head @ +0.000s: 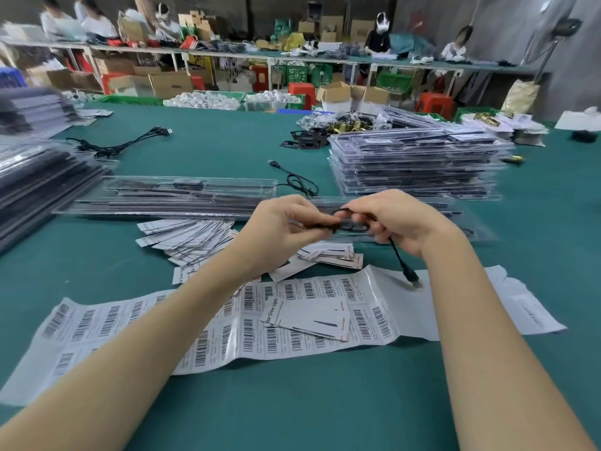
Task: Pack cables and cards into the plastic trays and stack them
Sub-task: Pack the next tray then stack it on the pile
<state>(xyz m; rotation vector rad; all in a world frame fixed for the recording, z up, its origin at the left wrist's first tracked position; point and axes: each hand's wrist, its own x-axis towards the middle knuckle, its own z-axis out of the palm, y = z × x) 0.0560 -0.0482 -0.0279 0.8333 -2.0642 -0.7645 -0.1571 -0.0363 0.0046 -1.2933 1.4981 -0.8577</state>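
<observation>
Black cable (338, 224), light and limp, pinched between both hands (328, 222) above the counter's (227, 148) middle; best gripped near the coil.

A thin black cable (338, 222) is held coiled above the green table, one plug end (411, 277) hanging down to the right. Just beyond it, a long clear plastic tray (455, 219) is laid flat; a second tray (169, 196), holding dark parts, is laid to its left. White printed cards (188, 236) are fanned out near that tray, with one card (309, 317) nearer. Filled trays are stacked far right (416, 164) and at left (39, 187).
</observation>
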